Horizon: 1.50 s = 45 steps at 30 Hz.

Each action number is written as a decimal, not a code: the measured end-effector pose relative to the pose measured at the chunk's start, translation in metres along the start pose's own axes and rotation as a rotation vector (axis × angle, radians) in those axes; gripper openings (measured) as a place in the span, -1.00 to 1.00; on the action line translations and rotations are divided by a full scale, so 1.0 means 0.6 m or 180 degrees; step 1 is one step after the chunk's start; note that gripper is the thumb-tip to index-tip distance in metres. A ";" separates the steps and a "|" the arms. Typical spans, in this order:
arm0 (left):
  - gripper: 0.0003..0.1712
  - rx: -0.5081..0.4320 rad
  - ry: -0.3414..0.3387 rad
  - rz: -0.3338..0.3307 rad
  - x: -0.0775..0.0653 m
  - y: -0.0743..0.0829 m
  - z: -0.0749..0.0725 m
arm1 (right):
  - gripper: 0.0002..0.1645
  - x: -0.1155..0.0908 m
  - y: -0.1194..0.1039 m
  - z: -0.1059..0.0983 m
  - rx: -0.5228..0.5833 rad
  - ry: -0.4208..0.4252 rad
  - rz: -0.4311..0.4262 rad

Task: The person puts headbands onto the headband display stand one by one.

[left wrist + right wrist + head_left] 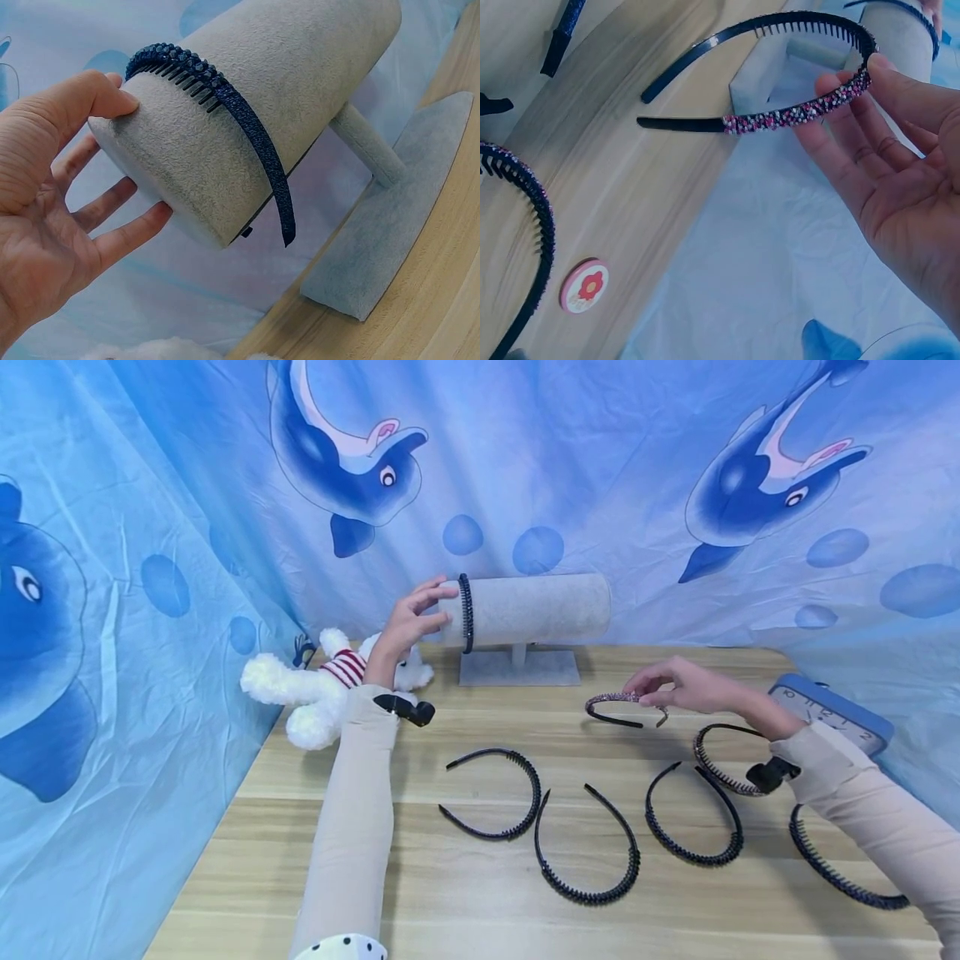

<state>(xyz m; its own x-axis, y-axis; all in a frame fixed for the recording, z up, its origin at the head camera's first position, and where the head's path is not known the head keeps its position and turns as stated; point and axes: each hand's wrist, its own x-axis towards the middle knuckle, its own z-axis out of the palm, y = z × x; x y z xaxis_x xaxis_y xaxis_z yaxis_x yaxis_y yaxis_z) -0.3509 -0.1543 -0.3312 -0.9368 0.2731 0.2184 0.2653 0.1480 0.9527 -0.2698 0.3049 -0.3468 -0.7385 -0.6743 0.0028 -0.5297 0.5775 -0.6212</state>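
In the head view my left hand [411, 620] is at the left end of a grey plush display roll [543, 607]. Its thumb rests at the rim and fairly straight fingers touch the end in the left wrist view. Just inward of them, a dark beaded toothed headband [255, 135] sits around the roll. My right hand [690, 685] pinches another headband [795, 114] between thumb and fingers, at its curved middle. It has pink, white and dark sparkles, inner teeth and smooth black ends, which point away from the palm in the right wrist view.
Several headbands lie on the wooden table, including a black one [592, 895] at front. A white plush toy [315, 714] lies by my left wrist. A blue clock [832, 714] stands beyond my right forearm. A round flower-printed piece [584, 286] shows in the right wrist view.
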 end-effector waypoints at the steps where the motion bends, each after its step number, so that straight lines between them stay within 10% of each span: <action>1: -0.46 -0.0011 -0.0006 0.0001 0.000 0.000 0.000 | -0.68 -0.002 0.002 -0.002 0.0046 0.0006 0.0068; 9: -0.47 -0.0044 -0.0032 0.0011 0.002 -0.005 -0.002 | -0.58 -0.010 0.010 -0.015 0.0078 0.0105 0.0400; 32: -0.48 0.0150 0.0018 0.0123 0.001 0.002 0.001 | -0.80 -0.001 -0.001 -0.050 -0.0573 0.0750 0.0134; 45: -0.37 0.0192 0.0051 0.0264 0.025 -0.039 -0.009 | -0.74 -0.004 0.004 -0.063 -0.0213 0.1135 0.0412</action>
<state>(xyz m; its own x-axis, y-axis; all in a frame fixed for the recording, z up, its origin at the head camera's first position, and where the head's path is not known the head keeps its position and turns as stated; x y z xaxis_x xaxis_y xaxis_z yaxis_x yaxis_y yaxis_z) -0.3726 -0.1591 -0.3490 -0.9145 0.2717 0.2998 0.3548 0.1827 0.9169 -0.2849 0.3254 -0.3183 -0.8935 -0.3983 0.2074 -0.4400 0.6842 -0.5817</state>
